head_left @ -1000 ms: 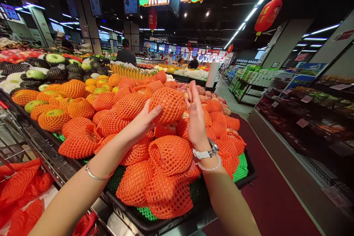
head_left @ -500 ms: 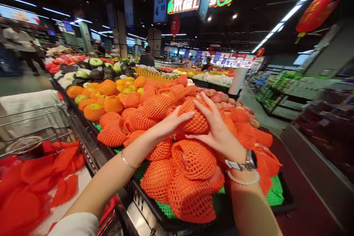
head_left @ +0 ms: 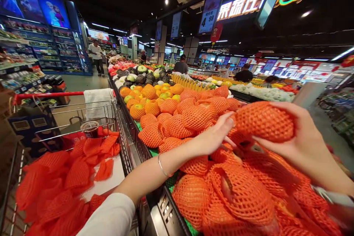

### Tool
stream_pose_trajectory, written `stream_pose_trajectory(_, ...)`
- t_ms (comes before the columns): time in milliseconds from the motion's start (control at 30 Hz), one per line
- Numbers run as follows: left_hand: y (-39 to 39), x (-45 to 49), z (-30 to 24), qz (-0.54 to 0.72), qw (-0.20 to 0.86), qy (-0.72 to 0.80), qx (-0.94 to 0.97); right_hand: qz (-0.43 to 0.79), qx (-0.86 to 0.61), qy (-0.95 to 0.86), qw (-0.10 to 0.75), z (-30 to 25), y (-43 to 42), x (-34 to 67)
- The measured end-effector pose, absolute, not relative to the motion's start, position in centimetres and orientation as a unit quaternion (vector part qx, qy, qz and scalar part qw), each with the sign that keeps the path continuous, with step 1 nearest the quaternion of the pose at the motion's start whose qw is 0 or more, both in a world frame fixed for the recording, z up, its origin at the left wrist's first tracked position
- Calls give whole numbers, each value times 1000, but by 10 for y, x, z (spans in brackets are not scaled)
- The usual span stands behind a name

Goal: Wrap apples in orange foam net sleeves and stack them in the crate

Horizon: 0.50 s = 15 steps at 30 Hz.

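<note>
My right hand is wrapped round a fruit in an orange foam net, holding it above the heaped display of netted fruit. The fingertips of my left hand touch the left end of that same net, fingers stretched out. A thin bracelet sits on my left wrist. More netted fruit lies piled just below both hands in a black crate.
A shopping cart with a red handle stands at the left, holding loose orange foam nets and a cup. Green and yellow fruit lies further back. Several people stand among the stalls and in the left aisle. Shelves line the far left.
The view has swung left and closer to the pile. My right hand has lifted the netted fruit off the heap and closed round it; my left hand stays at its left end.
</note>
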<state>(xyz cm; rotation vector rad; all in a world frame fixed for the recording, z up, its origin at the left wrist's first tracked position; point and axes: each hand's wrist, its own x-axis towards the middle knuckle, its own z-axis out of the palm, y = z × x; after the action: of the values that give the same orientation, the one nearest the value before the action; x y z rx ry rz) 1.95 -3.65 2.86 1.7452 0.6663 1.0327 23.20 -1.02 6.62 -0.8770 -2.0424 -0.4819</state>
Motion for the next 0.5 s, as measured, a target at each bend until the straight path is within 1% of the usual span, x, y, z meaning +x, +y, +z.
stream_pose_trajectory(67,-40,20,26,459,277,337,774,-246,-423,-770,409,82,25,240)
stream_pose_trajectory(100,-41,21,24,449,195,354,797,-261,-464,-750,393,87,45,245)
stream_pose_trajectory(133,-42,23,23,422,136,366,818,-270,-499,-741,359,91,65,250)
stream_pose_trajectory(167,-43,25,22,383,93,376,839,-286,-524,-742,307,91,86,256)
stream_pose_trajectory(233,-42,29,19,303,28,397,866,-352,-542,-721,250,82,125,269)
stream_pose_trajectory(300,-38,32,16,245,-19,410,878,-406,-507,-725,229,61,158,284)
stream_pose_trajectory(367,-34,34,13,217,-41,413,883,-417,-475,-731,256,34,183,299)
stream_pose_trajectory(433,-33,36,11,200,-44,420,884,-370,-443,-756,307,6,199,313)
stream_pose_trajectory(500,-33,37,11,183,-35,434,881,-328,-430,-771,338,-16,205,324)
